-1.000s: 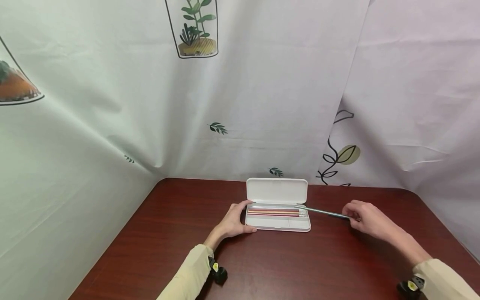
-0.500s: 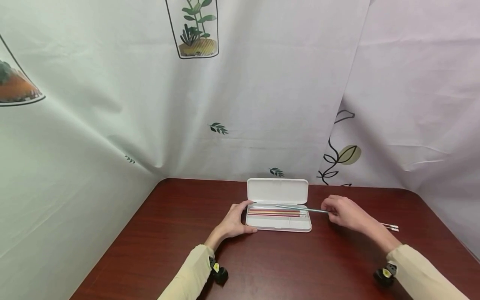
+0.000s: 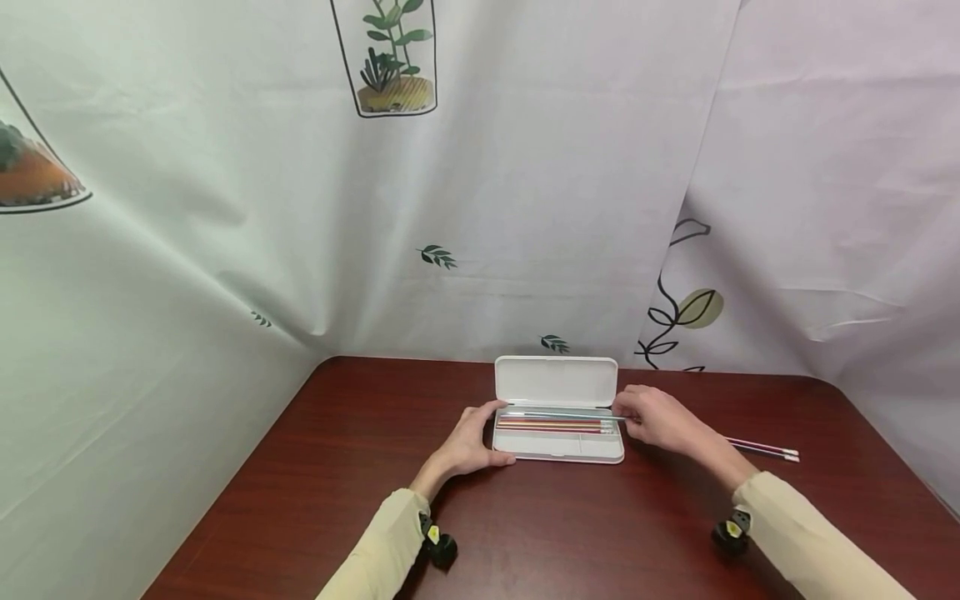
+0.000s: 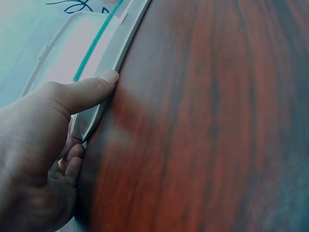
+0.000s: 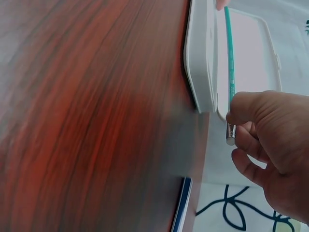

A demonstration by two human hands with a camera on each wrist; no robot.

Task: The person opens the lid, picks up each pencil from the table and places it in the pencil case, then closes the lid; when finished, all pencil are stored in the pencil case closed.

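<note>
A white pencil case (image 3: 534, 447) stands with its lid (image 3: 555, 382) raised, several striped pencils (image 3: 551, 427) lying inside. My left hand (image 3: 467, 443) grips the left end of the case between thumb and fingers, the thumb (image 4: 99, 88) on the front edge. At the right end, my right hand (image 3: 662, 419) pinches a teal pencil (image 5: 230, 63) near its silver end. This pencil stretches leftward over the case's back part, with its far end close to the left hand. The silver end pokes out past the right thumb in the right wrist view.
To the right, more pencils (image 3: 763, 450) lie on the dark red wooden table (image 3: 570, 533), partly behind the right forearm. A printed white cloth (image 3: 487, 208) hangs along the table's back and left edges.
My right hand has moved left, bringing the teal pencil over the case and nearly lengthwise with it. Pencils on the right table have come into view. My left hand stays on the case.
</note>
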